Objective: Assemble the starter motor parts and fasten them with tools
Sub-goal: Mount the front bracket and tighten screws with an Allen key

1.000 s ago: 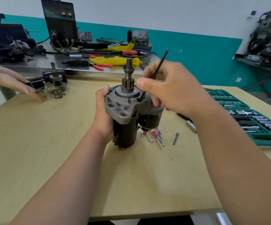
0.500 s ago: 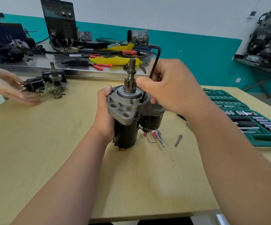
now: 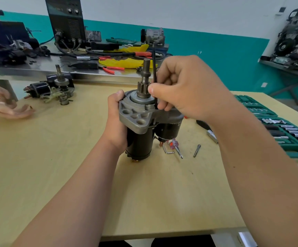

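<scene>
A starter motor (image 3: 141,125) stands upright on the wooden table (image 3: 55,166), grey drive housing and pinion shaft on top, black body below. My left hand (image 3: 117,120) grips its left side. My right hand (image 3: 185,88) pinches a thin black hex key (image 3: 155,68), held nearly upright, its lower end in the housing beside the pinion.
A second, dismantled starter (image 3: 55,88) lies at the far left near another person's hands (image 3: 3,106). A small screwdriver (image 3: 175,147), a bent key (image 3: 167,151) and a bolt (image 3: 196,150) lie right of the motor. A green socket set (image 3: 276,125) fills the right edge. A cluttered metal bench (image 3: 59,63) stands behind.
The hex key's upper end has swung from leaning right to nearly upright as my right hand turned it. The other person's hands have drawn back to the left.
</scene>
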The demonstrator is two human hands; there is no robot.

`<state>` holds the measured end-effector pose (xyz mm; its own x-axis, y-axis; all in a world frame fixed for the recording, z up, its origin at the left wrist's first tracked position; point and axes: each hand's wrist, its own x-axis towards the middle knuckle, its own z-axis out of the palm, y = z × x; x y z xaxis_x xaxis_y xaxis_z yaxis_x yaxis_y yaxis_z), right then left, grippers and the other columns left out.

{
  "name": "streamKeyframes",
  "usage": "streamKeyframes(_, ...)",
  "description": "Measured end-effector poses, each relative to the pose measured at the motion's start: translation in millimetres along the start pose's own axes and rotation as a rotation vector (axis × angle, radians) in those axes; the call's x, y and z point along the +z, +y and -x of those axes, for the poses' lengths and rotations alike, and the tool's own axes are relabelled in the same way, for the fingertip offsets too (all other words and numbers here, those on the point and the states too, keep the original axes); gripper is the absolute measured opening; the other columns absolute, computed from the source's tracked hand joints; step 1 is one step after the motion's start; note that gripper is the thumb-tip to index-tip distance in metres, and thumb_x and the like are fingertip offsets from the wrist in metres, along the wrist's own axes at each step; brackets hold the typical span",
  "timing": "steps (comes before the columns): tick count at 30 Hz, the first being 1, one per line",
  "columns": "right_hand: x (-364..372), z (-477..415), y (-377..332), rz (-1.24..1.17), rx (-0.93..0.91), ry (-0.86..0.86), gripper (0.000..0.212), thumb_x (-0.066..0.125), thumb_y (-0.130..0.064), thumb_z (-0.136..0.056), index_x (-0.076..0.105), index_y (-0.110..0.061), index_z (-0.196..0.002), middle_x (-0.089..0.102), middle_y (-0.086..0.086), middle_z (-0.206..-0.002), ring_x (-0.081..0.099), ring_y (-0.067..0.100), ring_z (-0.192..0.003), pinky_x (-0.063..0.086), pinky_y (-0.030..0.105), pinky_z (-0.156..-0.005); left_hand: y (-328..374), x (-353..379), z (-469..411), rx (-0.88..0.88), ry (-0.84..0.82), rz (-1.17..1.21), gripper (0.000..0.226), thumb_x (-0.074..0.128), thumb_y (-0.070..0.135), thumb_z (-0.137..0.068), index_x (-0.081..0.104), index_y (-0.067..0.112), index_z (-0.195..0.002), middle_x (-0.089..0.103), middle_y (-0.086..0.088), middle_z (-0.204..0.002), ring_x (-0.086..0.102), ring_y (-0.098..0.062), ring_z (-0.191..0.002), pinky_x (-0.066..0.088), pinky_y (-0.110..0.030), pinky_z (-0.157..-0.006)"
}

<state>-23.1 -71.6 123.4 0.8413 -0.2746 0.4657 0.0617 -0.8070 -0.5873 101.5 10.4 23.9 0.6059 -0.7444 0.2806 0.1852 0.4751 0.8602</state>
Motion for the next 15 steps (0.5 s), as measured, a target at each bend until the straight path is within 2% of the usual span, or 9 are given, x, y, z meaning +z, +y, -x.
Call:
streamKeyframes(3,5,1,3,0.016,0.007,0.067,0.017,0.067,-0.016,-0.086,0.054,-0.017,-0.077,0.065,0.0,-0.058,0.065,0.009,-0.051,0.058,0.031,-0.05,0,2,0,-0.003,-0.026,-0.017,0.07,0.015,0.046,-0.096,0.078,0.028,-0.074,0.074,0.002,-0.077,0.069,-0.009,-0.072,0.053,-0.018,-0.061)
streamKeyframes(6,3,4,5,-0.085,0.019,0.028,0.01,0.066,-0.015,-0.089,0.06,-0.022,-0.086,0.064,-0.005,-0.06,0.067,0.01,-0.056,0.057,0.027,-0.053,0,1,0,0.005,-0.025,-0.031,0.069,0.014,0.046,-0.097,0.078,0.029,-0.075,0.074,0.004,-0.078,0.069,-0.008,-0.072,0.052,-0.017,-0.062)
streamKeyframes(12,-13,3,4,-0.17,0.074,-0.16,0.018,0.057,-0.01,-0.094,0.067,-0.024,-0.089,0.072,-0.006,-0.077,0.072,0.009,-0.073,0.057,0.021,-0.063,-1,-4,0,0.021,-0.033,0.011,0.067,0.015,0.049,-0.094,0.079,0.031,-0.081,0.075,0.006,-0.084,0.069,-0.007,-0.078,0.053,-0.018,-0.066)
streamKeyframes(15,-12,4,1,-0.082,0.07,-0.126,0.012,0.06,-0.016,-0.093,0.067,-0.021,-0.084,0.072,-0.004,-0.071,0.071,0.006,-0.066,0.057,0.02,-0.059,0,-4,0,0.026,-0.019,0.019,0.066,0.017,0.05,-0.093,0.079,0.03,-0.081,0.075,0.005,-0.084,0.069,-0.007,-0.078,0.053,-0.018,-0.066)
